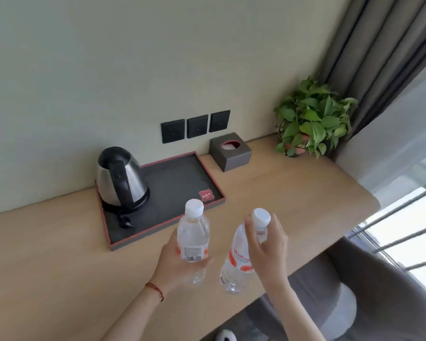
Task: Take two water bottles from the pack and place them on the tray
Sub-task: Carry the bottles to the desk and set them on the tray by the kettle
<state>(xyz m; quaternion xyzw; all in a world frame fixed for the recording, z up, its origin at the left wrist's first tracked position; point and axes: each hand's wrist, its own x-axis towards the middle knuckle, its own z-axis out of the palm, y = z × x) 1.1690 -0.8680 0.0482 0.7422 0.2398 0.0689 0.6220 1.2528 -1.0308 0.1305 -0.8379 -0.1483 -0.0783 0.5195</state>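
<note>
My left grip (175, 260) wraps the labelled waist of a clear plastic white-capped water bottle (193, 238); my right grip (266, 244) clasps a second, red-printed clear bottle (236, 262) near its neck. Both hang above the wooden table (59, 254), the dark red-rimmed tray (182, 183) at eleven o'clock.

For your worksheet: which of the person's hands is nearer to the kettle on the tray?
Left. The left hand, holding a bottle, is just in front of the tray and the kettle. The right hand, gripping the other bottle, is farther right.

hands (172, 262) gripping bottles (193, 239), tray (172, 225) beyond
</note>
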